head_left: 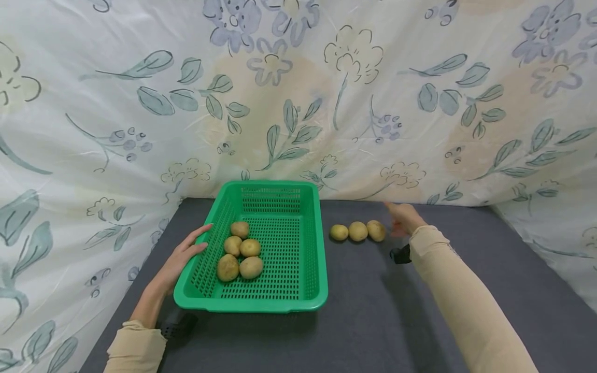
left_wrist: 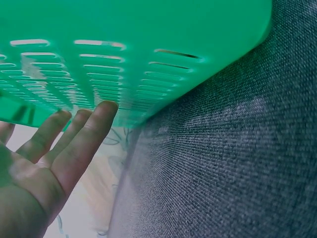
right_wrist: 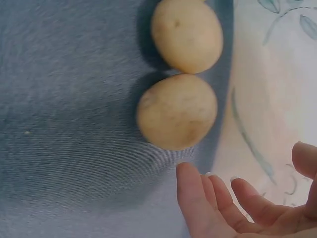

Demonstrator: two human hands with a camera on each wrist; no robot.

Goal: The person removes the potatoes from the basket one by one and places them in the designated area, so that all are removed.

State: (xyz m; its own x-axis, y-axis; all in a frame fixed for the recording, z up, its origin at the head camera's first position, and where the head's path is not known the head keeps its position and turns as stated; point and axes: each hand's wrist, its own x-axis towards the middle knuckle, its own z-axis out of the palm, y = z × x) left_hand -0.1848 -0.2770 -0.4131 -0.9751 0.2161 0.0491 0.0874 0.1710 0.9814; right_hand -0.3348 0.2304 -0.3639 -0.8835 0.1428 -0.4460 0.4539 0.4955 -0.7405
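1. Five potatoes (head_left: pixel 251 268) are contained in the green basket (head_left: pixel 252 305), right of the left grip (head_left: pixel 175 263), which is laid along its side, fingers extended.
2. Three potatoes (head_left: pixel 357 231) are left outside on the tabletop (head_left: pixel 354 321), just left of the right grip (head_left: pixel 404 217), its fingers parted, nothing held.
3. The work is judged partway done.

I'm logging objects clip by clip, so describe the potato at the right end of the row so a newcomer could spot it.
In the head view, find the green basket on the dark table. Just right of it, three potatoes lie in a row. The end potato is the one farthest from the basket.
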